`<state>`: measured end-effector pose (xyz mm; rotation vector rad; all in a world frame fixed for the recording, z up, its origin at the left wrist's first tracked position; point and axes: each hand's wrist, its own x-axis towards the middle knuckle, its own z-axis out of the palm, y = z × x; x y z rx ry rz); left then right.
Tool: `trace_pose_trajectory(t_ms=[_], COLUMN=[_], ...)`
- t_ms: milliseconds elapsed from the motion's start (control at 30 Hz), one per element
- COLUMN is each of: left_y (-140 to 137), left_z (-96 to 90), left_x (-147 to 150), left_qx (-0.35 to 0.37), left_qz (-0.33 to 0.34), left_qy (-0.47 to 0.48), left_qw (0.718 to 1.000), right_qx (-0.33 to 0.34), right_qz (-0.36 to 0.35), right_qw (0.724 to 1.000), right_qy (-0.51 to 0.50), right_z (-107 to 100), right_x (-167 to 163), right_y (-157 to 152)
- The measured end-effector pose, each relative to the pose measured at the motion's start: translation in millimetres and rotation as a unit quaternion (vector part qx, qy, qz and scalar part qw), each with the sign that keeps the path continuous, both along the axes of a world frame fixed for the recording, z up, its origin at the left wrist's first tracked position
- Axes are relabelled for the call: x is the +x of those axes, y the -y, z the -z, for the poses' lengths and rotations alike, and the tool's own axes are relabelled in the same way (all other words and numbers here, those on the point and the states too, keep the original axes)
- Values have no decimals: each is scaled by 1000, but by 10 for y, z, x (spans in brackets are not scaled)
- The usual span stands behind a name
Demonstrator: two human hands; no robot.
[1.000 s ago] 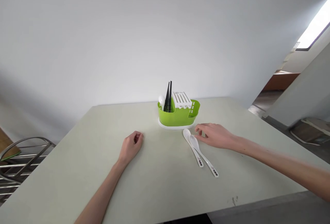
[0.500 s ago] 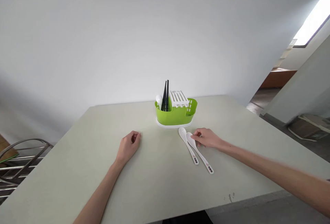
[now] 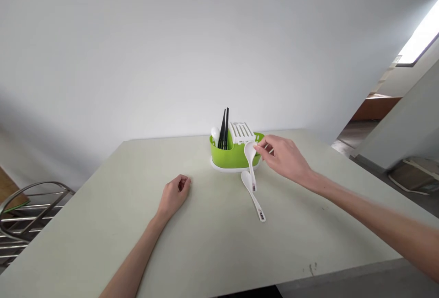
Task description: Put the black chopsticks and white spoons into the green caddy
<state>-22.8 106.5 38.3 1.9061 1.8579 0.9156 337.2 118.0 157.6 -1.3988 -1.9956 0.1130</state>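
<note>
My right hand [image 3: 283, 155] pinches a white spoon [image 3: 250, 154] by the edge of its bowl, the handle hanging down above the table. Behind it stands a green cutlery holder [image 3: 226, 157] on a white base, partly covered by the spoon and hand. In its left part are black chopsticks [image 3: 224, 131] and another white spoon [image 3: 215, 134], bowl up. A slotted white rack [image 3: 242, 132] tops the middle. One more white spoon [image 3: 254, 197] lies on the table in front. My left hand [image 3: 175, 193] rests on the table with curled fingers; whether anything is inside is hidden.
The pale green table [image 3: 192, 243] reaches to a white wall [image 3: 178, 51] behind the holder. A metal rack [image 3: 30, 215] stands beyond the table's left edge. To the right of the wall is an opening with a bright window [image 3: 420, 33].
My right hand has taken the right-hand spoon by its bowl and raised it off the table, towards the holder. The left hand stays in place; the view has shifted slightly.
</note>
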Motion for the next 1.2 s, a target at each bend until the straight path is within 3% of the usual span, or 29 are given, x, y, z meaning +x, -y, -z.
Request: trace_pose_trajectory(t_ms=[167,367,500,767,1000,1200], left_y=[7,13,21,22,37,45], left_z=[-8,23,19,41,31,3], left_x=[3,-9,-15,-22,-16,-3], left_qx=[-1,4,2,6,3,1], left_qz=[4,12,19,23,29,31], left_qy=[-2,-5,-3,-12,-10,-12], left_qw=[1000,1000,1000,1000,1000,999], right_qx=[167,256,248,172,136,122], right_qz=[23,66,66,51,57,56], right_qw=[985,963,966,964,962,960], right_qy=[-48,-54,33,195,232,247], right_z=[-298,-468,-372,22,197,215], right_x=[-358,-771,-979,-1246,-1342,-1370], right_y=[-198,-513,-648,-713,-694,-677])
